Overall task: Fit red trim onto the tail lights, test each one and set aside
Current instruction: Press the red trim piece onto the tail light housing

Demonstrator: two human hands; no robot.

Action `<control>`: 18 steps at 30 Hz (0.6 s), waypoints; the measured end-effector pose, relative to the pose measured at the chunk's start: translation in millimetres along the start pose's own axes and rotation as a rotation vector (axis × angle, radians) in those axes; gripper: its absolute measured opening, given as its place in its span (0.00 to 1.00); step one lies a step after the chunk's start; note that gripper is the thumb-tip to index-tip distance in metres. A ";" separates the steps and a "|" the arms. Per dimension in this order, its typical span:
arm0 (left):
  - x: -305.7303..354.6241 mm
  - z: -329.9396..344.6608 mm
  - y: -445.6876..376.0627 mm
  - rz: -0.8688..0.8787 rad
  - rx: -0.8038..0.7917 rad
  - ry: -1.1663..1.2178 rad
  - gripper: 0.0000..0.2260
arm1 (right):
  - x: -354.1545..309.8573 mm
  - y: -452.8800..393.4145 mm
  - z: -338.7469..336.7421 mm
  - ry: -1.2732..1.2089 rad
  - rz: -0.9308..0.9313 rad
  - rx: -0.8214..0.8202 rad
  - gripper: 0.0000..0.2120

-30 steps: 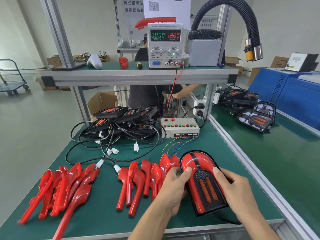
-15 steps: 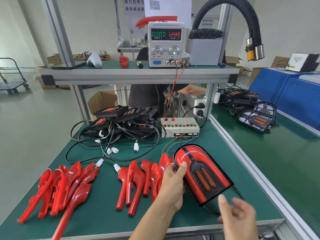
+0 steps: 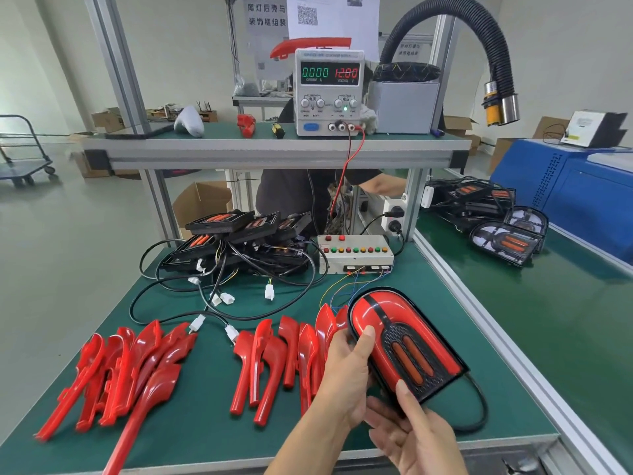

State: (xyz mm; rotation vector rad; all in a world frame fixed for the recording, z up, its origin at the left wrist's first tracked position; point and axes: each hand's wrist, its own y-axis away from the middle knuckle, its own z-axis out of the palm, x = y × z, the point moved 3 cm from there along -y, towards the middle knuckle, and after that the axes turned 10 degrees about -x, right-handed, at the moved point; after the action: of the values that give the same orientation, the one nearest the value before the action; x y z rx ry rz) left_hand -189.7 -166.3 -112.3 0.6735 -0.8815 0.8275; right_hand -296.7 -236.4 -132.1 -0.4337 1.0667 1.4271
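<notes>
Holding the tail light [image 3: 404, 341] at about 5 o'clock of the green surface [image 3: 191, 437], tilted, red trim already seated round its black grille. Left hand [image 3: 346, 375] curled round the lamp's left edge, thumb laid on the red face, fingers hidden beneath. Right hand [image 3: 414, 437] at 6 o'clock, palm up and fingers loosely spread, thumb tip touching the lamp's near black corner; no clear grip visible. Black cable [image 3: 479, 406] looping out from under the lamp toward 4 o'clock.

Lying just left of the left hand, at 6 to 7 o'clock, a row of loose red trim pieces [image 3: 270, 361]; farther out at 8 o'clock, a second heap of trim [image 3: 126, 371]. Stacked at 11 o'clock, bare black tail lights [image 3: 239, 234] with tangled leads and white plugs. Sitting at 12 o'clock, a button test box [image 3: 354, 253], coloured wires running toward the lamp. Standing on the shelf above, a power supply [image 3: 329, 92] reading 0.000 and 12.00.
</notes>
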 end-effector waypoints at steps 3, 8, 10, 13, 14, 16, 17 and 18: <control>-2.1 1.1 -1.3 0.005 -0.003 -0.006 0.13 | 1.4 -3.1 -0.6 -0.069 0.016 -0.029 0.28; -5.6 0.3 -3.8 0.007 0.012 0.001 0.13 | 4.5 -7.6 -4.4 -0.078 0.002 -0.030 0.27; -6.5 -0.5 -3.7 0.001 0.005 0.021 0.13 | 5.0 -8.0 -6.0 -0.069 -0.008 -0.023 0.27; -6.9 -0.7 -2.7 0.008 0.002 0.010 0.12 | 6.1 -8.9 -8.6 -0.055 -0.016 -0.012 0.29; -6.6 -0.3 -2.1 0.011 -0.001 0.005 0.12 | 6.1 -8.8 -9.2 -0.055 -0.019 -0.008 0.29; -6.1 0.6 -1.6 0.011 -0.006 0.000 0.13 | 6.2 -8.8 -9.6 -0.054 -0.024 0.000 0.30; -5.8 1.0 -1.3 0.010 -0.008 -0.001 0.13 | 6.2 -8.8 -9.5 -0.052 -0.027 0.000 0.30; -5.5 1.3 -1.2 0.010 -0.010 -0.001 0.13 | 5.9 -8.8 -9.4 -0.050 -0.031 0.000 0.30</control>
State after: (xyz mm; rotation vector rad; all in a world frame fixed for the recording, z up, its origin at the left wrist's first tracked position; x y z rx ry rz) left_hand -191.2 -169.8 -116.6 0.6612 -0.8902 0.8306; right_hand -292.8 -241.9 -144.5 -0.4108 1.0160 1.4037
